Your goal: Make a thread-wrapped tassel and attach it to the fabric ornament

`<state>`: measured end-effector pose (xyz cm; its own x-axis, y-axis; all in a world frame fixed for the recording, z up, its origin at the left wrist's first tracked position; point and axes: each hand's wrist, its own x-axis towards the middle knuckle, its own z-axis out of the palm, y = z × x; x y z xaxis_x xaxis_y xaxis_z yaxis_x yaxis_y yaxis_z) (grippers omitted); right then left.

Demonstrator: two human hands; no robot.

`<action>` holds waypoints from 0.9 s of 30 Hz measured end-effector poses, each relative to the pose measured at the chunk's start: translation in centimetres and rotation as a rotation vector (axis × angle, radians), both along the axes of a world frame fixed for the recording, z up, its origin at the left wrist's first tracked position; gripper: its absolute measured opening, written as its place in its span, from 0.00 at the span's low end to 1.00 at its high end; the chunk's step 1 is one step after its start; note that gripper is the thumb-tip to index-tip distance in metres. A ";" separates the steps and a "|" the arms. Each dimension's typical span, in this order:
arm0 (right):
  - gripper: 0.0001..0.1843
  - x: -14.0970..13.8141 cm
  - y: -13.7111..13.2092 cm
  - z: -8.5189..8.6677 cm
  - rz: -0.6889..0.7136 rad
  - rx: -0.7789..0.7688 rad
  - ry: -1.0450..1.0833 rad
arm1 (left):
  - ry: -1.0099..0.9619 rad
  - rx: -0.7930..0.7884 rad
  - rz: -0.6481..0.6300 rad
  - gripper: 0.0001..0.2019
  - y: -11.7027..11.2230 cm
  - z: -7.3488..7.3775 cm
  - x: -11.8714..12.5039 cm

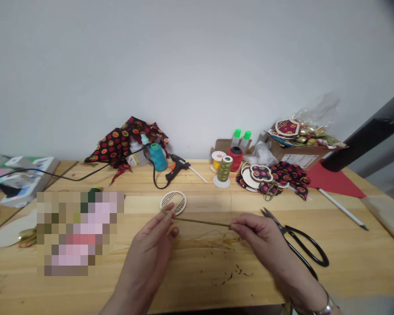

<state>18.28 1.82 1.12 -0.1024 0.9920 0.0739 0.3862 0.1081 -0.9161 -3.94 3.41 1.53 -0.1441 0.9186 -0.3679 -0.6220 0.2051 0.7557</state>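
An olive-green cord (200,221) is stretched nearly straight between my two hands above the wooden table. My left hand (156,236) pinches its left end between thumb and fingers. At the other end, my right hand (258,232) grips the cord with thumb and forefinger. Just behind my left fingers lies a round wooden lattice piece (173,202), partly covered by them. Black-handled scissors (293,238) lie beside and partly under my right hand, blades pointing away and to the left.
A glue gun (177,168), a teal thread cone (158,156) and a green thread spool (225,169) stand or lie toward the wall. Patterned fabric pieces (290,175) and a full cardboard box (302,153) are at right. A power strip (36,179) and a white pen (343,209) lie outward.
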 end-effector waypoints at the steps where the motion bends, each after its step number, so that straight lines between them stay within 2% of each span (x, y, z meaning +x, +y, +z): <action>1: 0.12 0.1 0.0 0.1 0.010 0.017 -0.019 | 0.023 0.027 0.031 0.10 0.2 0.1 -0.5; 4: 0.11 0.1 -0.1 0.5 0.065 0.060 -0.103 | 0.225 0.165 0.220 0.16 0.2 0.8 -1.3; 5: 0.11 0.0 -0.1 0.7 0.092 0.071 -0.139 | 0.357 0.277 0.315 0.17 0.0 1.2 -1.3; 6: 0.11 -0.1 -0.2 0.9 0.123 0.082 -0.174 | 0.490 0.381 0.338 0.15 -0.3 1.7 -1.0; 8: 0.10 -0.5 -0.4 1.4 0.190 0.103 -0.245 | 0.709 0.484 0.186 0.06 -1.1 2.4 0.1; 10: 0.09 -1.0 -0.6 1.8 0.245 0.116 -0.301 | 0.763 0.546 -0.085 0.07 -1.7 2.5 1.4; 13: 0.11 -1.5 -0.8 2.4 0.306 0.124 -0.327 | 0.743 0.451 -0.479 0.12 -2.1 1.6 3.1; 16: 0.13 -1.6 -0.8 2.8 0.360 0.129 -0.313 | 0.812 0.421 -0.670 0.14 -2.0 0.5 3.8; 20: 0.13 -1.4 -0.8 2.8 0.392 0.115 -0.341 | 0.889 0.451 -0.820 0.16 -2.3 0.2 3.6; 27: 0.10 -1.6 -0.7 1.6 0.357 0.126 -0.412 | 0.812 0.371 -0.795 0.15 -2.5 0.0 3.5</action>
